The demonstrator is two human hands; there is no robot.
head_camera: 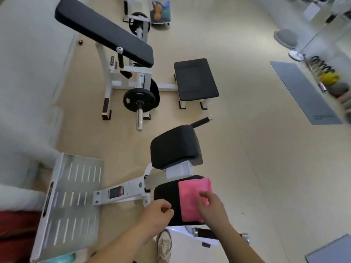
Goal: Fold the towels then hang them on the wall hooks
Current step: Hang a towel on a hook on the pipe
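Note:
A folded pink towel (191, 196) lies on the black padded seat (167, 194) of a white gym machine at the bottom centre. My right hand (212, 205) rests on the towel's right side, fingers curled loosely over the cloth. My left hand (157, 211) hovers beside the seat's left edge with its fingers curled and nothing in it. No wall hooks are in view.
A steel footplate (70, 204) lies to the left of the seat, a black back pad (174, 145) above it. A weight bench with a plate (139, 99) and a black stool (195, 78) stand farther off. Grey mats (303, 92) lie at right.

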